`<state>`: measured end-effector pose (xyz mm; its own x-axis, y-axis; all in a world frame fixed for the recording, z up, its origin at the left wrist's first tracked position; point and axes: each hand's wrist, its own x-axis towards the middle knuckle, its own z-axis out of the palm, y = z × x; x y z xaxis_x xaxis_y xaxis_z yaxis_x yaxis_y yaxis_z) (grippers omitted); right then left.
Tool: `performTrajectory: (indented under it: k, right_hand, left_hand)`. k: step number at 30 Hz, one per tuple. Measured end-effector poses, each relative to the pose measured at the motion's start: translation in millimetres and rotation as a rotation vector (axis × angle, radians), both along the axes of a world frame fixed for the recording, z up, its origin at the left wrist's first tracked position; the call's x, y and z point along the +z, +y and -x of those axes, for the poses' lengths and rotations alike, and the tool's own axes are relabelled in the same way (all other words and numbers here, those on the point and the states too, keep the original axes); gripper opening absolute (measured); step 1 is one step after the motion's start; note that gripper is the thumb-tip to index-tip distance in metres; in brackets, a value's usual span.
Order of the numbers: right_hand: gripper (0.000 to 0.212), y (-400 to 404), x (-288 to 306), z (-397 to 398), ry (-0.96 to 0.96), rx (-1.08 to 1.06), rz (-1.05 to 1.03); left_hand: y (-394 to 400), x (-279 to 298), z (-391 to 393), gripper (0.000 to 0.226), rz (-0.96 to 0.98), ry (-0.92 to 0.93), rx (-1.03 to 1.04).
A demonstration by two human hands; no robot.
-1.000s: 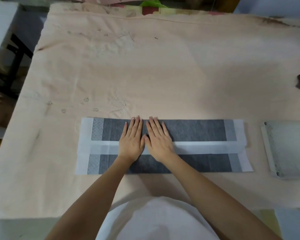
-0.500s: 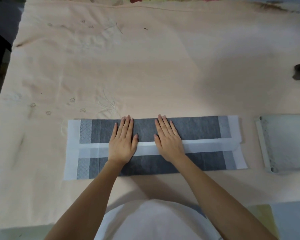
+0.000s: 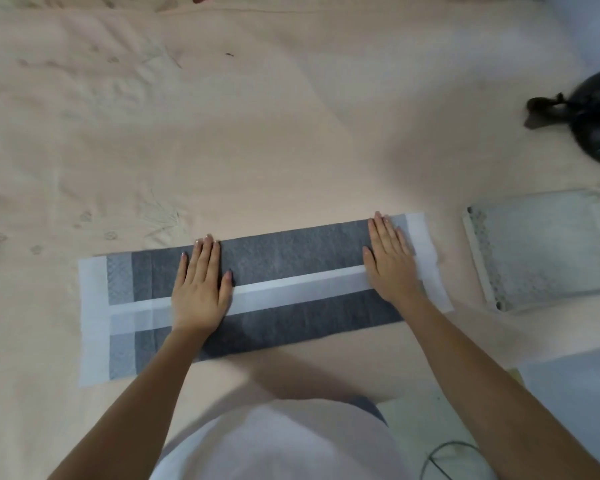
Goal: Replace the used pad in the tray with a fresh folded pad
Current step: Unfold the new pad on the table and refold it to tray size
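Both hands lie flat, palms down, on the folded pad (image 3: pixel 291 292), fingers straight and close together, gripping nothing. The left hand (image 3: pixel 200 289) presses left of the pad's middle, across the white central seam; the right hand (image 3: pixel 390 261) presses near the pad's right end, its fingertips reaching the far edge. The pad is a long narrow strip, dark grey quilted paper with white plastic borders and a white band along its length. Its long axis runs left to right across the worktop (image 3: pixel 257 133), near the front edge, right end tilted slightly away. The worktop wears a peach cloth. The pale rectangular tray (image 3: pixel 548 251) sits just beside the pad's right end.
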<state>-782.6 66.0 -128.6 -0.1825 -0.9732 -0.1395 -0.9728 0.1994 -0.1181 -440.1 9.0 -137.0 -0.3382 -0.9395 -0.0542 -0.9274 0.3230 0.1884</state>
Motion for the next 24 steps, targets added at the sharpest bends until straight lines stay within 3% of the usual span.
performTrajectory:
  k: [10,17,24]
  right_hand:
    - [0.063,9.4,-2.3,55.5,-0.048,-0.034,0.01]
    - [0.065,4.1,2.9,18.6,-0.065,-0.139,0.109]
    - [0.058,-24.6,3.7,-126.4,-0.122,0.277,0.107]
  left_hand:
    - [0.4,0.0,1.7,0.063,0.001,-0.007,0.005]
    - [0.4,1.9,5.0,0.062,-0.006,-0.019,0.011]
    - [-2.3,1.3,5.7,0.062,-0.016,-0.034,0.027]
